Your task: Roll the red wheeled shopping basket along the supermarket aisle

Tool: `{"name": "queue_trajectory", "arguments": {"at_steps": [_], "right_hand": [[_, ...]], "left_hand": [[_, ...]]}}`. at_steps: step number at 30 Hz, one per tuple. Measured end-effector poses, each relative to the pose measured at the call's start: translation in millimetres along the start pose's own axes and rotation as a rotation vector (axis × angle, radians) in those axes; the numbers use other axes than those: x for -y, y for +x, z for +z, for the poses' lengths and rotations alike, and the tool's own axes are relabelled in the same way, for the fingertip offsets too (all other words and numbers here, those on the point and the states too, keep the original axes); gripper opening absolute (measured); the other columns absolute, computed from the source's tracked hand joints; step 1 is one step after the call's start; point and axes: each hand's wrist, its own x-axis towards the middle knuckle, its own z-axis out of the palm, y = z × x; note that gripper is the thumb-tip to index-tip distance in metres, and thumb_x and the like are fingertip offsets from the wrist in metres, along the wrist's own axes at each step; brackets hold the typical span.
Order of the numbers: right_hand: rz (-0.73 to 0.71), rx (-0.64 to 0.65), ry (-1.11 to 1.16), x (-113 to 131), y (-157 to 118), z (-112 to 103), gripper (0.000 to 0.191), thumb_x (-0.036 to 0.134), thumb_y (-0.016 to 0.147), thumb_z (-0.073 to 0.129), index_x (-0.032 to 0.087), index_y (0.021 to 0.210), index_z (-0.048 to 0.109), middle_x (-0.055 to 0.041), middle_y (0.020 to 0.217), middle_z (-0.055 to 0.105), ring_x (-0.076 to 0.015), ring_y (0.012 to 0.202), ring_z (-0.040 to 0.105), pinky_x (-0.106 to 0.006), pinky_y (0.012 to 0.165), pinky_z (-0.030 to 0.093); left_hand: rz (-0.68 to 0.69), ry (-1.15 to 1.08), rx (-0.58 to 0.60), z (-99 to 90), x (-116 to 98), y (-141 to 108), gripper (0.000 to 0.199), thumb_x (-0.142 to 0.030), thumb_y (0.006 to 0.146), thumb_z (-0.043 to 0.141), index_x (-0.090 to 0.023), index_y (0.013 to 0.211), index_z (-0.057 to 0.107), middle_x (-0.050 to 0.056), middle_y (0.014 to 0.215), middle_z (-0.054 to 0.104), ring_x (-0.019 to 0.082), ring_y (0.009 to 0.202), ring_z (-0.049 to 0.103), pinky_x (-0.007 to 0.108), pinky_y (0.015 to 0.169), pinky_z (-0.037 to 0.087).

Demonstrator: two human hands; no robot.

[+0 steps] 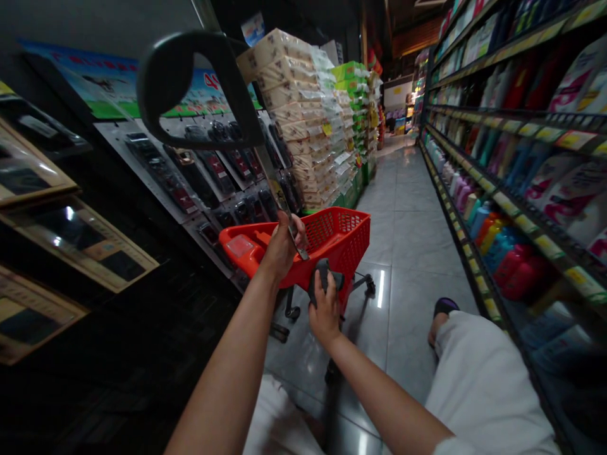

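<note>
My left hand (279,249) is wrapped round the lower end of a flat metal bar (272,177). At the top of that bar is a black loop handle (246,95), tilted up to the left and close to the camera. My right hand (326,313), lower and a little to the right, has its fingers closed round a dark grey plastic part (322,278) at the near end of a red shopping cart (351,249). How this part joins the cart is hidden. The cart's basket looks shallow, with slotted walls, and stands on dark castors.
Stacked packs in tan wrapping (289,107) rise beyond the cart, with green packs (353,82) farther back. Shelves of bottles (516,158) line the right side. Boxed goods (80,240) and hanging packets (227,151) are on the left. Grey floor tiles (403,221) run along the aisle.
</note>
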Motion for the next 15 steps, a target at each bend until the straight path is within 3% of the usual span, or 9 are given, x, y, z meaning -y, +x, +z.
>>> {"name": "queue_trajectory", "arguments": {"at_steps": [3, 5, 11, 13, 15], "right_hand": [[0.195, -0.009, -0.003, -34.0, -24.4, 10.9, 0.089, -0.003, 0.074, 0.049, 0.026, 0.155, 0.025, -0.0187, 0.159, 0.019, -0.0372, 0.147, 0.026, -0.06, 0.114, 0.031], [0.245, -0.034, 0.021, -36.1, -26.8, 13.2, 0.09, -0.003, 0.074, 0.047, 0.027, 0.155, 0.022, -0.0189, 0.159, 0.019, -0.0371, 0.147, 0.026, -0.061, 0.114, 0.031], [0.0, -0.057, 0.056, 10.6, 7.7, 6.0, 0.092, 0.0, 0.077, 0.047, 0.029, 0.157, 0.015, -0.0126, 0.16, 0.013, -0.0293, 0.151, 0.017, -0.05, 0.119, 0.028], [-0.006, -0.058, 0.044, 6.1, 5.6, 8.4, 0.091, 0.001, 0.077, 0.048, 0.03, 0.157, 0.015, -0.0124, 0.159, 0.015, -0.0287, 0.151, 0.018, -0.05, 0.119, 0.028], [0.06, -0.049, 0.026, -15.1, -8.1, 15.6, 0.091, 0.001, 0.077, 0.048, 0.031, 0.156, 0.017, -0.0122, 0.159, 0.016, -0.0285, 0.15, 0.019, -0.05, 0.117, 0.03]], "left_hand": [[-0.041, -0.023, -0.033, 4.5, -2.6, 0.6, 0.059, -0.072, 0.083, 0.044, -0.017, 0.061, 0.052, -0.005, 0.046, 0.037, 0.007, 0.04, 0.036, 0.018, 0.044, 0.036], [-0.055, -0.029, -0.047, 7.1, -3.3, 2.0, 0.059, -0.071, 0.083, 0.044, -0.017, 0.06, 0.051, -0.005, 0.046, 0.038, 0.007, 0.04, 0.036, 0.018, 0.044, 0.037], [-0.063, -0.026, -0.078, 11.1, -2.4, 7.0, 0.059, -0.07, 0.085, 0.042, -0.018, 0.06, 0.051, -0.005, 0.045, 0.038, 0.007, 0.039, 0.038, 0.018, 0.043, 0.036], [-0.061, -0.024, -0.076, 11.6, -2.9, 6.8, 0.058, -0.07, 0.085, 0.041, -0.018, 0.06, 0.05, -0.005, 0.045, 0.038, 0.007, 0.038, 0.038, 0.018, 0.043, 0.036], [-0.063, -0.034, -0.08, 11.7, -3.7, 6.3, 0.057, -0.069, 0.086, 0.042, -0.018, 0.06, 0.05, -0.005, 0.045, 0.038, 0.007, 0.038, 0.04, 0.019, 0.042, 0.036]]}}
